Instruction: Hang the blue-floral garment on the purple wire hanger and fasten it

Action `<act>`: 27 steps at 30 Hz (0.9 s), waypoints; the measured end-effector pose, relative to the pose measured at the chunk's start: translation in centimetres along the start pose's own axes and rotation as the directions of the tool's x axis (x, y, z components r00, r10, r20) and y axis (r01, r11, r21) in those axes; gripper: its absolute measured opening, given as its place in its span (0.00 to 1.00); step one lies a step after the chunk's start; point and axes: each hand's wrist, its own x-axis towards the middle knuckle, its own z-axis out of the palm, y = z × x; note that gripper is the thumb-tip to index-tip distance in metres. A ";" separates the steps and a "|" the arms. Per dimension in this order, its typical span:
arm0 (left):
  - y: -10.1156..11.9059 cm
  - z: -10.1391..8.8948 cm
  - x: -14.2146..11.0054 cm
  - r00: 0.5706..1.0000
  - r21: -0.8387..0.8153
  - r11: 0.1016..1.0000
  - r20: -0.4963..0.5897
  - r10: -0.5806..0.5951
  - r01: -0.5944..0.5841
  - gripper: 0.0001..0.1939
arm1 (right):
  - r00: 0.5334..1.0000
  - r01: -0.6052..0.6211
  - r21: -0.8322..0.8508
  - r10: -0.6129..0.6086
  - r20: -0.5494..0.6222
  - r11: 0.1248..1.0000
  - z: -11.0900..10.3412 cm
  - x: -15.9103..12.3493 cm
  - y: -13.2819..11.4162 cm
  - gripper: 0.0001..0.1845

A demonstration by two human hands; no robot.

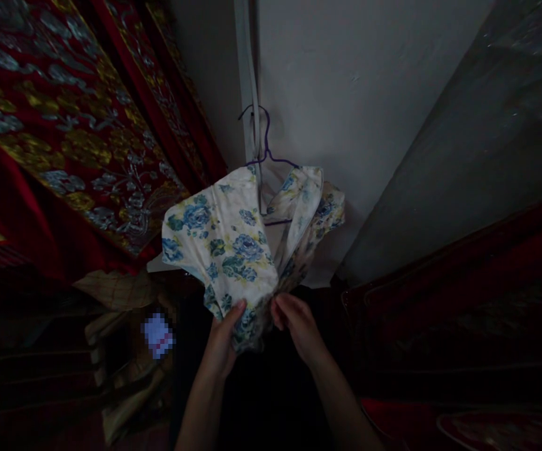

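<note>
My left hand [224, 340] grips a floral shirt [238, 250] near its lower front, thumb on top, while my right hand [298, 322] pinches the front edge just beside it. The shirt hangs before me on a purple hanger [268, 134], against a pale wall [346, 94]. The step in hand appears to be working the front edges where they meet; to my eye, handling them calls for a steady left hold and a fine right pinch. What lies between my fingertips is too dark and blurred to tell. A strap [255, 81] runs down past the hanger into the open neckline, in the way there. Embroidered red cloth [78, 119] crowds my left.
</note>
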 end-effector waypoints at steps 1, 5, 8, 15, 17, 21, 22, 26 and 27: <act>0.1 -0.1 0.0 1.000 0.004 1.000 -0.005 0.018 -0.018 0.35 | 1.000 -0.026 0.026 0.026 0.012 0.999 -0.1 0.1 0.0 0.31; 0.4 -0.3 -0.6 0.999 0.016 1.000 0.052 -0.008 0.008 0.40 | 0.997 -0.047 -0.014 0.047 0.058 0.999 0.0 0.5 -0.1 0.31; 0.4 0.1 -1.2 0.994 0.025 0.998 0.087 -0.064 0.062 0.42 | 0.999 -0.030 -0.019 0.031 0.041 0.999 0.5 0.3 -0.2 0.33; 0.0 0.3 -1.5 0.989 0.026 0.993 0.093 -0.114 0.112 0.38 | 0.991 0.027 -0.058 -0.019 0.134 0.998 0.8 -0.8 -0.7 0.28; 0.1 0.1 -1.3 0.990 0.045 0.993 0.086 -0.115 0.111 0.39 | 0.989 0.054 -0.062 -0.045 0.138 0.997 0.7 -0.8 -0.8 0.25; 1.2 -1.7 0.2 0.989 0.250 0.957 0.058 0.135 -0.146 0.36 | 0.994 0.091 -0.081 -0.085 0.065 0.993 0.5 -0.8 -1.3 0.22; 1.7 -2.4 0.7 0.967 0.350 0.902 0.052 0.251 -0.253 0.34 | 0.995 0.094 -0.089 -0.091 0.042 0.992 0.4 -0.8 -1.4 0.21; 2.4 -4.1 1.8 0.668 0.653 0.490 0.034 0.743 -0.578 0.39 | 0.997 0.079 -0.075 -0.080 -0.011 0.994 0.0 -0.7 -1.3 0.21; 2.1 -3.9 1.8 0.592 0.665 0.413 0.056 0.804 -0.623 0.41 | 0.997 0.073 -0.063 -0.074 -0.014 0.995 0.0 -0.6 -1.2 0.21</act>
